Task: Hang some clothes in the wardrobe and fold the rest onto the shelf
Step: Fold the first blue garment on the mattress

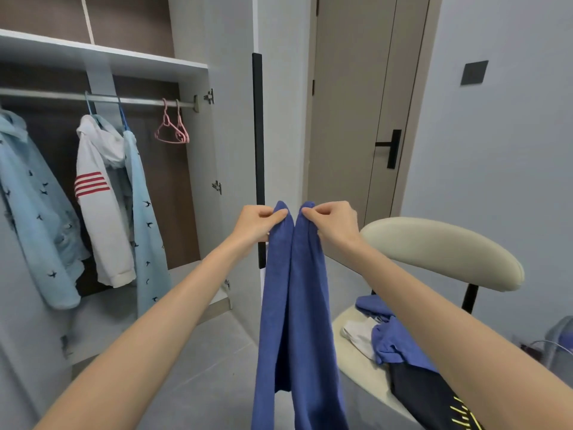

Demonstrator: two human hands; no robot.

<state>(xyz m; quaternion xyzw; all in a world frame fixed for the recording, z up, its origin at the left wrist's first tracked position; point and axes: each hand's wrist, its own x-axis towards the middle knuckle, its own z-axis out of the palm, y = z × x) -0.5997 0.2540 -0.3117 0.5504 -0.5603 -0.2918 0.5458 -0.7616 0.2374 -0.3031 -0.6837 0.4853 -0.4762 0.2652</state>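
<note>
In the middle of the frame, the left hand (257,225) and the right hand (335,226) are holding up a blue garment (294,305). Each is pinching one of its two top ends between thumb and curled fingers, and the two hands are sitting close together but not touching. The garment is hanging straight down in two long folds, running out of the bottom edge of the frame. In the left half, the wardrobe (198,181) is standing open. Its rail (139,101) is carrying a light blue bird-print top (34,212) at the far left, then a white hooded top (99,212) with red stripes on the sleeve. A second light blue bird-print piece (145,228) is hanging just beside it, and two bare pink hangers (172,128) are dangling near the rail's right end. In the lower right, a cream chair (443,246) is bearing a heap of clothes on its seat: blue cloth (393,339), a white piece (359,333) and a dark garment (428,398) with yellow marks. A closed door (350,103) is showing at upper centre-right.
</note>
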